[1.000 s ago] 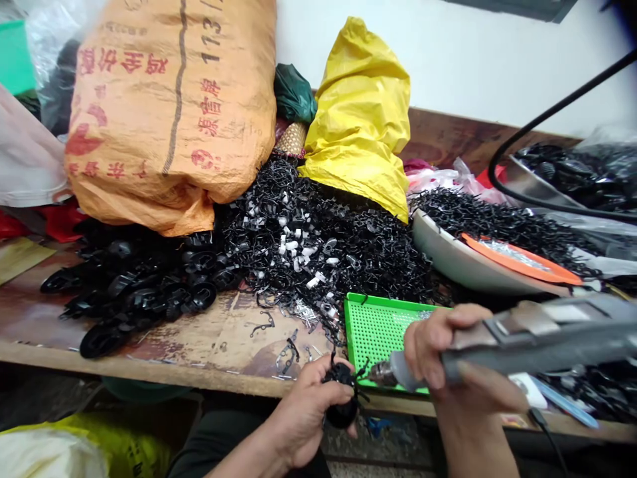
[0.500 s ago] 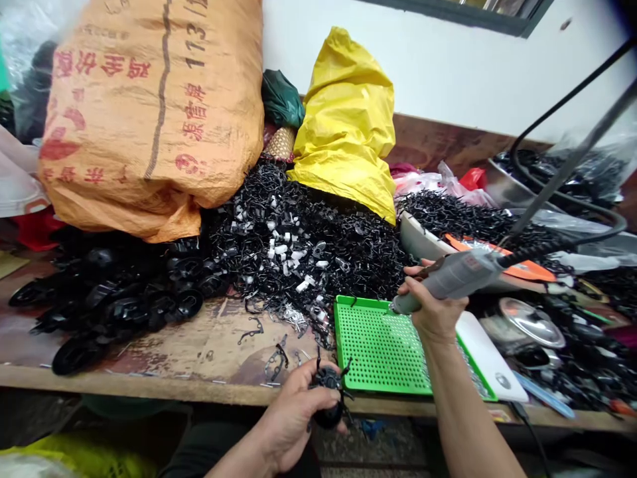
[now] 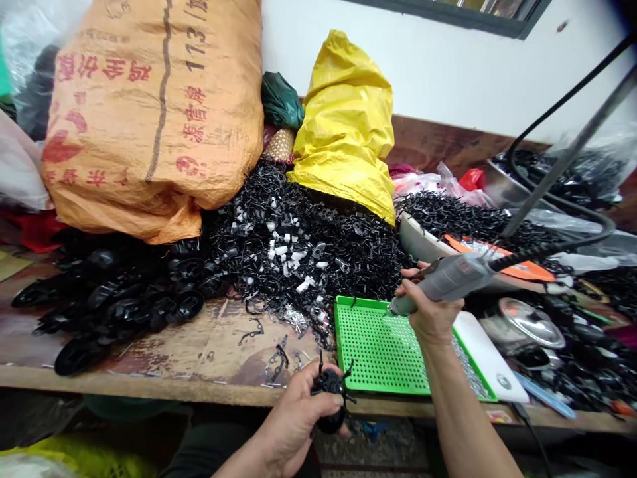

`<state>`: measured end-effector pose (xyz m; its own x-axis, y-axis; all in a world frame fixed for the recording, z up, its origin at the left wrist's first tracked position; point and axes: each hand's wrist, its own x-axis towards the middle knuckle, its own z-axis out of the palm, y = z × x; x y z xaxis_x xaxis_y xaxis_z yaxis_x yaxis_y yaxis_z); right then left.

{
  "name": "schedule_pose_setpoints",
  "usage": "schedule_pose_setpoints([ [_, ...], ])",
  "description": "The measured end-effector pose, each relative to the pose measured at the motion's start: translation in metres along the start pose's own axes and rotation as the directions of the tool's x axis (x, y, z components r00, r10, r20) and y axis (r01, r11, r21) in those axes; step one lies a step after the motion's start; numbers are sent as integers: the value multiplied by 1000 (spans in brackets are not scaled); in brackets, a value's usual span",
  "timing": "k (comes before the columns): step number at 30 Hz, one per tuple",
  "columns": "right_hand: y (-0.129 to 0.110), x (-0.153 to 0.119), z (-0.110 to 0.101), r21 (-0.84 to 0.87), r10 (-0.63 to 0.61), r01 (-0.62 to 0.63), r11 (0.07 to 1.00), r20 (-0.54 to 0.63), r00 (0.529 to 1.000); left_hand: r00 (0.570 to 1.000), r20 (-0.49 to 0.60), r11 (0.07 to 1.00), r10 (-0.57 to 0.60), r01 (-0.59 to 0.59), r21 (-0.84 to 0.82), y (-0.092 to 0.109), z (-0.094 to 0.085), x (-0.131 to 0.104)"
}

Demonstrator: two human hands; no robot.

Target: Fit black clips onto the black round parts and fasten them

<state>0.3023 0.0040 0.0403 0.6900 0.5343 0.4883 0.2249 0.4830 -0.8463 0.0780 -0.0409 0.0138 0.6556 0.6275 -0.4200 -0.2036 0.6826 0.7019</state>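
My left hand [image 3: 303,415] is closed round a small round black plastic assembly [image 3: 329,385] with thin arms sticking out, held at the table's front edge. My thumb lies across its top. In my right hand [image 3: 432,312] is a grey electric screwdriver [image 3: 450,279], tilted, its nose down to the left over the green perforated tray [image 3: 383,355]. A black cable runs from the tool's back end. Small metal screws [image 3: 465,365] lie along the tray's right side. The screwdriver's bit is too small to make out.
A big heap of small black parts [image 3: 348,255] with white pieces [image 3: 286,252] lies behind the tray. Black round housings [image 3: 134,305] pile up at left below an orange sack [image 3: 149,119]. A yellow bag [image 3: 348,126], a heaped basin [image 3: 423,239] and a metal lid [image 3: 532,322] stand further back.
My right hand has shifted slightly left with the screwdriver. My left hand has turned the black assembly a little and moved it slightly right. The heaps look the same.
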Motion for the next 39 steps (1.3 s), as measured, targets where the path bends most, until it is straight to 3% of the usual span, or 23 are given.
schedule_pose_setpoints([
  [5, 2, -1, 0, -4, -14, 14, 1000, -26, 1000, 1000, -16, 1000, -5, 5, -1, -1, -1, -2],
  [8, -2, -3, 0, 4, 16, -16, 1000, 14, 1000, 1000, -28, 1000, -5, 5, -15, 1, -1, -2],
  [14, -28, -3, 1, 100, -7, 1, 995, 58, 998, 997, -71, 998, -6, 1, -69, 3, 4, -1],
  [20, -72, -33, 12, 309, 121, -205, 929, 268, 956, 996, -92, 996, -1, -7, -85, 4, 5, 1],
  [23, -84, -53, 22, 353, 117, -256, 900, 370, 922, 995, -95, 998, -8, 1, -67, 6, 6, 0],
  [28, -90, -70, 33, 387, 70, -267, 883, 454, 888, 996, -92, 1000, -8, 5, -26, 8, 6, 0],
  [39, -90, -78, 37, 387, 77, -279, 879, 463, 883, 997, -62, 999, 35, -35, 15, 7, 6, -1],
])
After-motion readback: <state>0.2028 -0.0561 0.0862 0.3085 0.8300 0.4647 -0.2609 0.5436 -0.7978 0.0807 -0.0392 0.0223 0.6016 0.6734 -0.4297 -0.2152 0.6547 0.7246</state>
